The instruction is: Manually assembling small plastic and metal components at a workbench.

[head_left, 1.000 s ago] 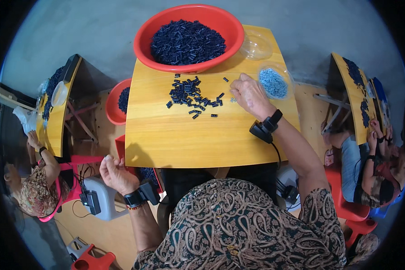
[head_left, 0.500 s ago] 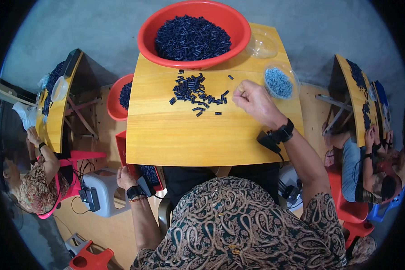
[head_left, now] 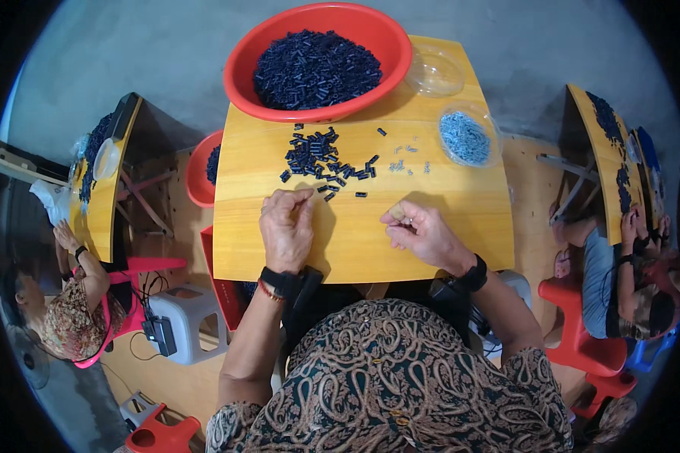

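While left hand (head_left: 285, 229) rests, dark parts (head_left: 321, 155) just beyond fingertips, on table (head_left: 431, 189).

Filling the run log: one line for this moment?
left hand: on table, fingers curled | right hand: pinching small part, unclear | dark parts pile: beyond hands

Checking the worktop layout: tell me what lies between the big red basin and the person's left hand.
In the head view, a loose pile of small dark pieces lies on the yellow table between the red basin and the left hand, with strays near the fingers.
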`<state>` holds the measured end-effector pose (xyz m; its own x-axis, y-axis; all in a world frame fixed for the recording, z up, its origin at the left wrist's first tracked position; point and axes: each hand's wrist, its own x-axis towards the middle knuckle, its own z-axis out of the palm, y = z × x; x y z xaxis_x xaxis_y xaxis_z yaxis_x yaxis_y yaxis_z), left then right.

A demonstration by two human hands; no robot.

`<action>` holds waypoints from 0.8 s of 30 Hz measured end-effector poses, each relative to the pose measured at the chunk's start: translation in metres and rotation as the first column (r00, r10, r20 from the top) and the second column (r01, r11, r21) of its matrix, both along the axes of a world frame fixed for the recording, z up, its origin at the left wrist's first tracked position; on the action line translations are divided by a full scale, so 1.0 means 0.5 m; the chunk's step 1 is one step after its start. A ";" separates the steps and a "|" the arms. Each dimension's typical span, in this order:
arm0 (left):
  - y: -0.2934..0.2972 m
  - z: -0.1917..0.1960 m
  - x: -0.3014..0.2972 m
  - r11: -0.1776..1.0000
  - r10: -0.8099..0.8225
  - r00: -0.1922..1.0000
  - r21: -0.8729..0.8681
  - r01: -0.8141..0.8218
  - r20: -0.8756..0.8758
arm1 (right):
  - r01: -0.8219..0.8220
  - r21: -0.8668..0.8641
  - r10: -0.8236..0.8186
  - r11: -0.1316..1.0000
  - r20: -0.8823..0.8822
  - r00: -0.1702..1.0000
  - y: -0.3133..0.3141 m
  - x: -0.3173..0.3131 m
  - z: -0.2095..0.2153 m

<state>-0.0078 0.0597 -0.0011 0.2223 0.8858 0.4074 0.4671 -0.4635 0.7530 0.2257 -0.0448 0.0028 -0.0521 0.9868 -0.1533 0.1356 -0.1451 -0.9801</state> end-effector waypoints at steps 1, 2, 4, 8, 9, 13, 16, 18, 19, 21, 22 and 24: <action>0.006 -0.004 0.011 1.000 -0.011 0.995 -0.015 0.010 -0.099 | 0.003 -0.022 -0.003 1.000 -0.023 1.000 -0.004 0.003 0.003; 0.012 -0.008 0.019 1.000 -0.014 0.995 -0.015 0.013 -0.102 | 0.004 -0.044 -0.006 0.999 -0.046 0.999 -0.007 0.005 0.004; 0.025 -0.014 0.034 1.000 0.009 0.988 0.004 -0.008 -0.152 | 0.017 -0.035 -0.020 0.999 -0.082 0.996 -0.009 0.007 -0.008; 0.037 -0.027 0.045 1.000 0.013 0.978 -0.016 -0.017 -0.207 | 0.025 -0.031 -0.028 0.999 -0.101 0.994 -0.008 0.006 -0.013; 0.038 -0.030 0.046 1.000 0.013 0.977 -0.017 -0.017 -0.211 | 0.025 -0.032 -0.029 0.999 -0.105 0.994 -0.009 0.006 -0.012; 0.039 -0.036 0.048 0.999 0.012 0.982 -0.038 -0.020 -0.190 | 0.038 -0.033 -0.040 0.999 -0.085 0.996 -0.011 0.005 -0.014; 0.039 -0.052 0.033 0.994 0.011 0.999 -0.105 -0.014 -0.036 | 0.047 -0.014 -0.049 0.999 -0.103 0.994 -0.009 0.003 -0.008; 0.028 -0.048 0.026 0.985 0.015 0.994 -0.171 0.004 0.108 | 0.058 -0.016 -0.059 0.998 -0.112 0.992 -0.006 0.005 -0.008; 0.014 -0.028 0.025 0.950 0.013 0.955 -0.301 0.080 0.295 | 0.049 -0.022 -0.052 0.999 -0.132 0.990 -0.007 0.008 -0.015; -0.006 -0.009 0.020 0.896 0.024 0.850 -0.388 0.215 0.526 | 0.039 -0.030 -0.044 0.999 -0.152 0.987 -0.008 0.010 -0.024; -0.014 0.000 0.020 0.896 0.025 0.850 -0.389 0.215 0.527 | 0.040 -0.022 -0.043 0.999 -0.179 0.983 -0.008 0.010 -0.026; -0.031 0.018 0.025 0.863 0.095 0.728 -0.421 0.280 0.679 | 0.035 -0.015 -0.037 0.999 -0.206 0.978 -0.008 0.011 -0.027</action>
